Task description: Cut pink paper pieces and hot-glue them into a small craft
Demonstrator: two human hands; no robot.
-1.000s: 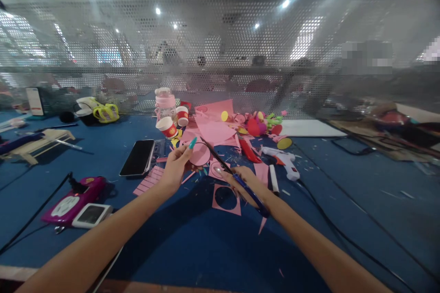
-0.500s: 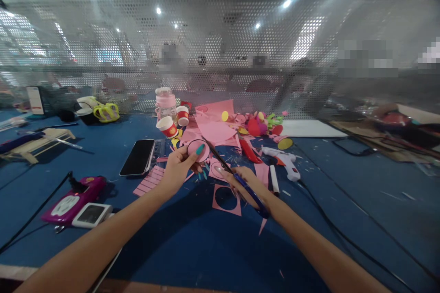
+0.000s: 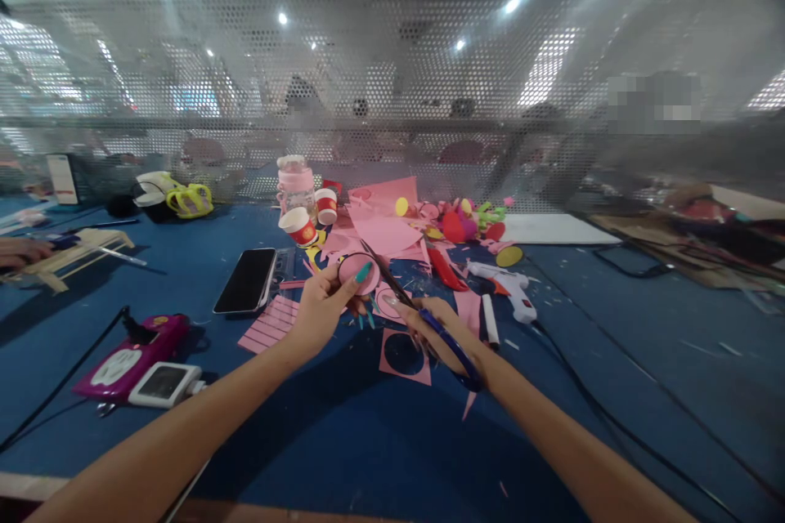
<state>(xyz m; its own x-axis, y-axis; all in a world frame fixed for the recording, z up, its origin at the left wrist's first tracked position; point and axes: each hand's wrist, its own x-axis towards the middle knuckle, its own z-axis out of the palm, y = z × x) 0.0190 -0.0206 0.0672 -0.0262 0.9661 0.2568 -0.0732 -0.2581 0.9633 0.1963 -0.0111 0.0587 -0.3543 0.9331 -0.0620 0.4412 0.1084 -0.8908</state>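
Another person's hand [image 3: 24,252] is showing far left, by a wooden stand [image 3: 86,249]. Purple socket box [image 3: 132,364] and phone [image 3: 246,281] are lying on blue table [image 3: 343,458]. Left hand [image 3: 317,302] is pinching a pink paper circle [image 3: 351,265], thumb on top, just left of the scissors [image 3: 392,279]. Right hand [image 3: 455,327] is clamping the scissors' handles; can't tell if blades are touching paper. Glue gun [image 3: 521,306] is lying right.

Pink paper [image 3: 270,324] and phone [image 3: 246,281] on blue table [image 3: 343,441]
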